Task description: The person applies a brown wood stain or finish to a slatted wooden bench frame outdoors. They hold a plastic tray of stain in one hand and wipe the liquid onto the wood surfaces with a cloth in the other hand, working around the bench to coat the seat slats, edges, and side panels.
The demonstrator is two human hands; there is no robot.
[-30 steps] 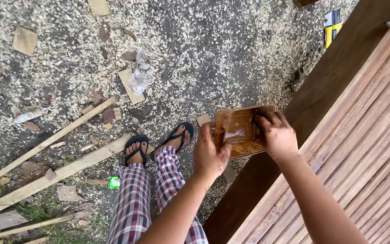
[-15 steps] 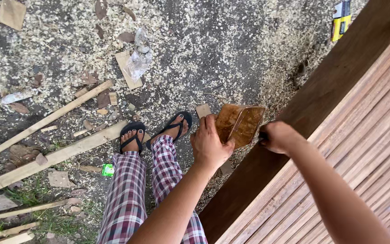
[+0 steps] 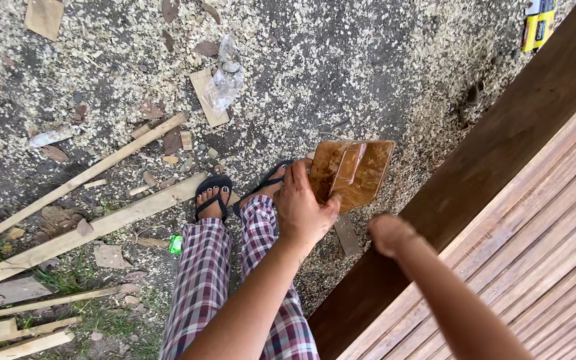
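The left hand [image 3: 305, 207] grips a brown folded sheet [image 3: 353, 172] by its edge, held clear over the littered ground [image 3: 341, 67]. The right hand [image 3: 389, 233], blurred, seems curled and empty beside the dark beam [image 3: 501, 167].

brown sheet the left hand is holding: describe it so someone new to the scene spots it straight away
Start from the dark wooden beam running diagonally along the slatted wood surface. Just left of it, above the sawdust-strewn ground, the left hand grips a creased brown sheet. Unlike the pale wood offcuts lying on the ground, it is glossy, folded and held up.
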